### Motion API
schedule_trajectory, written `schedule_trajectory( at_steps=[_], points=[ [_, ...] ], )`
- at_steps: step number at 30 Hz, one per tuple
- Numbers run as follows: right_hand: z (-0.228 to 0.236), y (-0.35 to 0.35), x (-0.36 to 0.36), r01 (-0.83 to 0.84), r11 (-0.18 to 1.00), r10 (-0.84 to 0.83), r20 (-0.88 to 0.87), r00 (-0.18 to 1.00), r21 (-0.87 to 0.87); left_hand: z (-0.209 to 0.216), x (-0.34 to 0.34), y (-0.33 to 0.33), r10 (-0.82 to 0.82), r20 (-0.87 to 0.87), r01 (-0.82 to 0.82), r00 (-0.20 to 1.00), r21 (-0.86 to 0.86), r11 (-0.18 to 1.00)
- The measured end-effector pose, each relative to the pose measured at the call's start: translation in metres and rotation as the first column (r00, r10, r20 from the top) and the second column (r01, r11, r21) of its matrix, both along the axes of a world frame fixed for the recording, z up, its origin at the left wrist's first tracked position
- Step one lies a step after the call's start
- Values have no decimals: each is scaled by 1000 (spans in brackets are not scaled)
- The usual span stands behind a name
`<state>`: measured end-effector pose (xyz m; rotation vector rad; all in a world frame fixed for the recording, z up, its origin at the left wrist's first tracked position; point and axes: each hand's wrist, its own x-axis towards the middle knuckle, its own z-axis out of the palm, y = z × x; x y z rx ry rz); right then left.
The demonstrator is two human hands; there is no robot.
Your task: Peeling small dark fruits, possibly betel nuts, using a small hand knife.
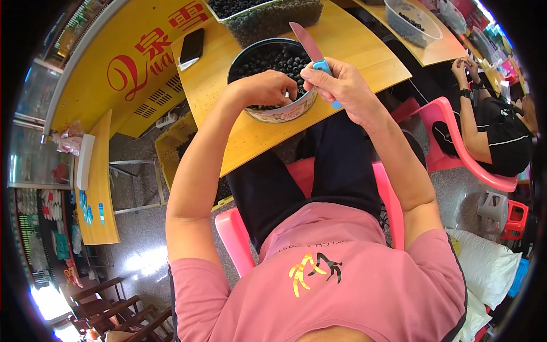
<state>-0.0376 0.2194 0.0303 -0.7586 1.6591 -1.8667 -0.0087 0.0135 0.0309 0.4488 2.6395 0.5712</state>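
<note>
My right hand (345, 88) is closed around the blue handle of a knife (308, 43). Its blade points up and slightly left over the far side of a round tin (279, 116). Small dark round pieces (268, 61), nuts or berries by their look, fill part of that tin. My left hand (263, 90) reaches over the near left rim, with its fingers curled down into the tin close to my right thumb. Whatever those fingers pinch is too hidden to make out.
The tin stands near the front edge of a wooden table (364, 48). Beyond it sits a clear tub (273, 25) of dark pieces; a phone (192, 44) lies at left. A yellow crate (171, 142) is below. At right, another person sits near a pink chair (456, 128).
</note>
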Motion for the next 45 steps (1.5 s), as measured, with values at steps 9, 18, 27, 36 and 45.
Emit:
schedule_trajectory(
  at_steps=[9,18,27,36,45],
  points=[
    [-6,-4,-1,-1,1000,1,2,1000,10,-24,4,-21,71,-246,-37,967,139,990],
    [-2,-19,10,9,997,0,-117,993,72,5,48,-8,356,-185,-245,916,445,862],
    [-7,-26,13,-2,998,10,-132,991,63,-15,69,1,550,-237,-220,801,738,638],
    [-5,-25,11,32,999,-32,24,999,-18,-22,64,18,705,-107,-159,701,940,301],
    [-6,-29,9,33,999,-32,67,997,-12,-35,58,25,746,-420,35,516,881,472]
  ],
)
